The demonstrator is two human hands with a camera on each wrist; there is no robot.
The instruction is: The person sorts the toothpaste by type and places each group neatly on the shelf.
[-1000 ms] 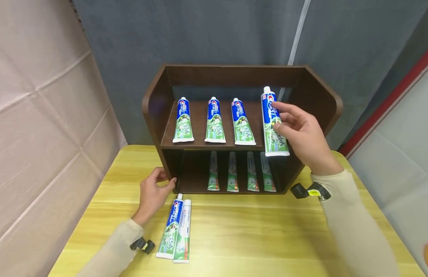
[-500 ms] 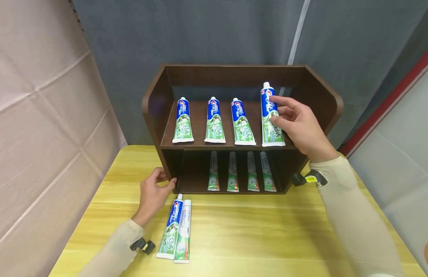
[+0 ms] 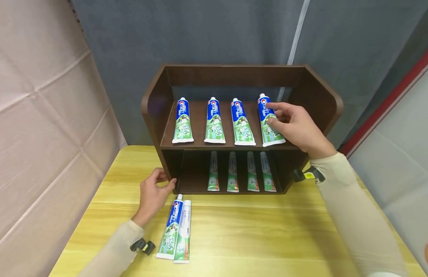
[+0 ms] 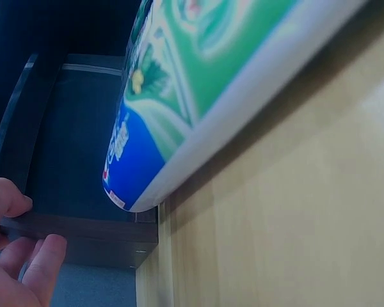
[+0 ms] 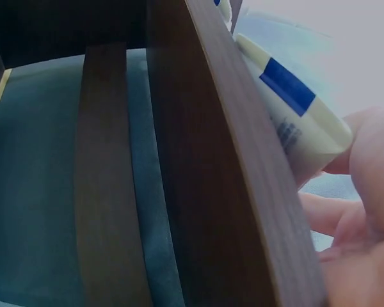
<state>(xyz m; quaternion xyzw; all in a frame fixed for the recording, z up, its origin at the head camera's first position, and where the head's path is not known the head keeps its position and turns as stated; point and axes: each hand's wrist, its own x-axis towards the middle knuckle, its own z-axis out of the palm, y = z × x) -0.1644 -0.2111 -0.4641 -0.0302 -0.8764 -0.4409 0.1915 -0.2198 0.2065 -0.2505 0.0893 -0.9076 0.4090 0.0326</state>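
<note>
My right hand pinches a blue and green toothpaste tube between thumb and fingers. The tube lies cap to the back at the right of the dark brown shelf's upper board, its flat end at the front edge. In the right wrist view, the tube shows beyond the board's edge. Low on the shelf's left side panel, my left hand grips the front edge; the left wrist view has thumb and fingers on either side of the panel. Three matching tubes are lined up to the left on the upper board.
Several green and silver tubes lie in the lower compartment. On the wooden table, a blue and green tube and a white and green tube lie side by side before the shelf's left corner. A grey curtain hangs behind.
My right hand has moved the toothpaste tube back and down from in front of the upper board onto it. The left hand has stayed on the side panel.
</note>
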